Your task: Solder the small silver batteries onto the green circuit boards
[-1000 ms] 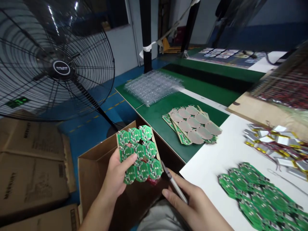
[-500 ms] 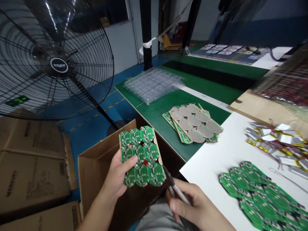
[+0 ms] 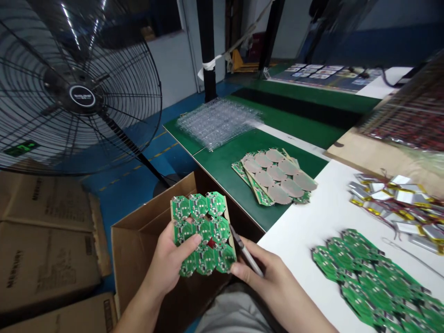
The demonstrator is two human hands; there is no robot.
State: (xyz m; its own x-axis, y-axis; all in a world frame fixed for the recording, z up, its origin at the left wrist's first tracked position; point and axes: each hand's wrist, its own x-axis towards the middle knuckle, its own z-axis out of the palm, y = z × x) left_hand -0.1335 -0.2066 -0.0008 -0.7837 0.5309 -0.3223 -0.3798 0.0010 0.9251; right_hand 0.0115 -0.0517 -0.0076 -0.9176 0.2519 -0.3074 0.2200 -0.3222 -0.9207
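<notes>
Green circuit boards (image 3: 203, 233) sit gripped in the left hand (image 3: 167, 259) above the cardboard box (image 3: 138, 259) — the right hand (image 3: 268, 282) pinches a slim metal tool (image 3: 246, 252) against them, with more boards (image 3: 367, 277) lying on the desk (image 3: 329, 217) right of the box.

Workshop bay. Blue painted floor (image 3: 137, 162) marked with a yellow dashed line. Large black pedestal fan (image 3: 81, 97) stands at left, above stacked cardboard cartons (image 3: 45, 245). Small green lit display (image 3: 21, 148) glows low behind the fan guard. White wall (image 3: 169, 64), dark window (image 3: 163, 18) high up. Black support posts (image 3: 208, 51) rise beside the long green-topped workbench (image 3: 277, 203). Yellow pallet jack (image 3: 239, 62) sits far back. Blue-painted wall (image 3: 374, 46) at far right. Light dim overall.
</notes>
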